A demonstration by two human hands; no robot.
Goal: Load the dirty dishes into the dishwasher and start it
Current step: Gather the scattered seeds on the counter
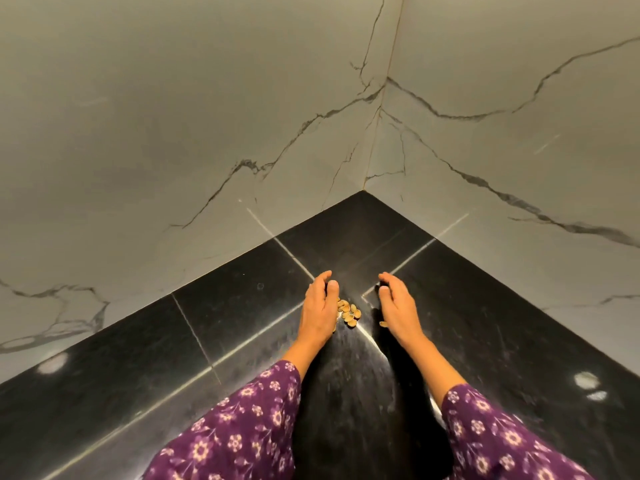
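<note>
While both arms reach out over the black countertop [225, 306], the hands stand on their edges right in front of the corner where the two marble walls [173, 133] meet. Between them lies a small pile of tan nut shells [348, 313], sitting on a pale seam in the stone.

Left hand [318, 306]: palm turned inward, fingers loosely curved, thumb forward, its inner side right against the pile. It grips nothing. Right hand [398, 306]: mirrored on the other side, fingers gently curved and relaxed, nothing pinched or held. It stands a little apart from the main pile, with one stray shell [383, 323] just beside its palm. So the two hands cup the shells from either side, both loose and unclenched.

Purple floral sleeves cover both forearms, the left sleeve [249, 427] and the right sleeve [502, 438], low in the view. Two bright light reflections [52, 363] shine on the polished stone, one far left, one far right.

As for the dishes and the dishwasher, I cannot tell where they are from this view.
</note>
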